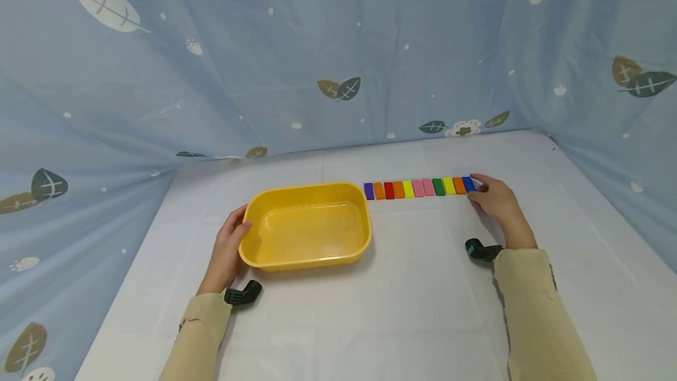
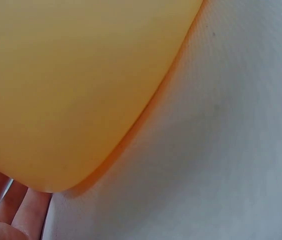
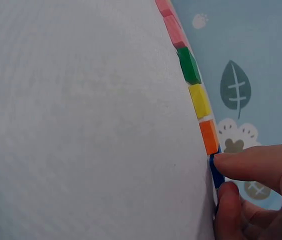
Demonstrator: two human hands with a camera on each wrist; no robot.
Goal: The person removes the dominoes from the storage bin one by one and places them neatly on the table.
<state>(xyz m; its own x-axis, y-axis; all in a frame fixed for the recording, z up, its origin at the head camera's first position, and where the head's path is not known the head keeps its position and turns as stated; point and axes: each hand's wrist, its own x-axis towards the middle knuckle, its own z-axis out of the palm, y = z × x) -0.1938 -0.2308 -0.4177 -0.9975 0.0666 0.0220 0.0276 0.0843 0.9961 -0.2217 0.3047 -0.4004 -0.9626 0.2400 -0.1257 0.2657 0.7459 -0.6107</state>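
A yellow plastic basin (image 1: 309, 264) rests on the white tablecloth. The left hand (image 1: 226, 251) grips its left rim, with the thumb at the edge and the other fingers along the outside wall. Close up in the left wrist view, the fingers (image 2: 23, 207) lie against the basin wall (image 2: 76, 100). Right of the basin, several coloured blocks form a row. At its right end the right hand (image 1: 496, 201) pinches a blue block (image 1: 468, 184) between thumb and fingers. In the right wrist view the blue block (image 3: 217, 170) stands beside an orange block (image 3: 209, 136), partly hidden by the fingers.
The row holds purple (image 1: 368, 191), red (image 1: 389, 190), pink (image 1: 418, 188), green (image 1: 438, 187) and yellow (image 1: 449, 186) blocks, its left end close to the basin's right rim. A blue leaf-patterned curtain (image 1: 296, 63) hangs behind and beside the table. Black devices (image 1: 243, 294) sit at both wrists.
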